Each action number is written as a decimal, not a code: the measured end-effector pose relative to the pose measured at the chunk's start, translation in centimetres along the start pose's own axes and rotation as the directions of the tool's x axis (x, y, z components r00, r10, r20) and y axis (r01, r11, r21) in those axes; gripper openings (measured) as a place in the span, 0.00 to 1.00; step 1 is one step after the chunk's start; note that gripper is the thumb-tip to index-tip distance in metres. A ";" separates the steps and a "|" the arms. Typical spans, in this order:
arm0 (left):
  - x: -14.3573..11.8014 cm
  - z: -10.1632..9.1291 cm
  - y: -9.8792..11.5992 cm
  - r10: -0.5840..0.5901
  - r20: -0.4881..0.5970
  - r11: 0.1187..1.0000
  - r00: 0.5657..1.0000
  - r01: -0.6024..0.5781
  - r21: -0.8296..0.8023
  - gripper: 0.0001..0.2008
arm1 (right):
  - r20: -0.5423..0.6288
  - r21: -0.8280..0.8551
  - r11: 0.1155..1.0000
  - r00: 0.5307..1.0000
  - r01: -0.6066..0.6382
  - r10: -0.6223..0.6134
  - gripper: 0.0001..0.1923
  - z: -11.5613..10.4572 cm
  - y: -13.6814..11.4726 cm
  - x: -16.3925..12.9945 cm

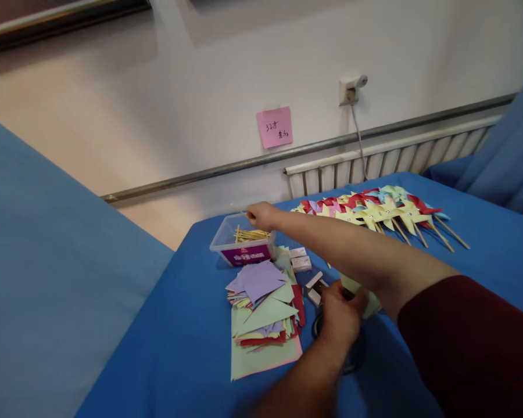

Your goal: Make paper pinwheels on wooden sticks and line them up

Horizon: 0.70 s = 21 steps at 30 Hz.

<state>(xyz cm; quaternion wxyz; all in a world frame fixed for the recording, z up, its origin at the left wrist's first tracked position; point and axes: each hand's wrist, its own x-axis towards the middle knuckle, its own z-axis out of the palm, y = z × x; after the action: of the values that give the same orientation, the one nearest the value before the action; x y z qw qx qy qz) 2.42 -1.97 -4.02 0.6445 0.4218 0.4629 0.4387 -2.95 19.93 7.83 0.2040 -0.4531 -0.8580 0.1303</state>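
Note:
My right hand point(261, 215) is over a clear plastic box point(220, 235) with a purple label, its fingers closed on a thin wooden stick point(243, 213) whose end sticks out to the left. In the box lie several more wooden sticks point(251, 235). Lower down, under my right forearm, my left hand point(342, 313) is closed on a pale green piece of paper point(373, 306), partly hidden by the arm and fingers. Beside the left hand lies a small open box point(316, 290) with dark bits inside. A black ring-shaped thing point(317, 326) shows partly under that hand.
A stack of cut coloured paper point(261, 281) sits left of my left hand. Small white boxes point(301, 263) stand near it. Finished paper pinwheels point(390, 213) on sticks lie at the back right of the blue table point(174, 325). A radiator point(401, 157) runs along the wall.

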 end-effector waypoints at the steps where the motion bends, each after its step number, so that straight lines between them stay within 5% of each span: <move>1: 0.1 -0.1 -0.2 0.028 0.024 1.000 0.999 -0.028 0.012 0.15 | -0.037 0.016 1.000 0.999 -0.013 0.013 0.10 -0.5 0.4 -0.5; 7: 0.5 -0.5 -0.6 0.106 0.061 0.990 0.992 -0.111 0.087 0.15 | -0.097 0.120 0.992 0.994 -0.031 0.043 0.04 -2.1 1.3 -2.7; 11: 0.4 -0.7 -0.4 0.155 0.044 0.969 0.987 -0.161 0.189 0.12 | -0.198 0.223 0.974 0.977 -0.034 0.080 0.13 -3.0 0.5 -5.1; 15: 0.5 -0.9 0.0 0.182 0.037 0.956 0.983 -0.186 0.227 0.12 | -0.412 0.490 0.870 0.894 0.054 0.177 0.15 -4.3 1.0 -12.2; 21: 0.7 -1.3 1.5 0.195 -0.057 0.962 0.979 -0.180 0.208 0.13 | -0.525 0.702 0.703 0.750 0.114 0.403 0.13 -5.2 2.4 -23.0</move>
<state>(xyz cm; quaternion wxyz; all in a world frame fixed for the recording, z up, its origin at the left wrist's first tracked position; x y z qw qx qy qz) 1.08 -0.69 -3.04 0.5356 0.5097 0.4873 0.4645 12.85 2.33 6.17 0.6290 -0.4283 -0.5775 0.2958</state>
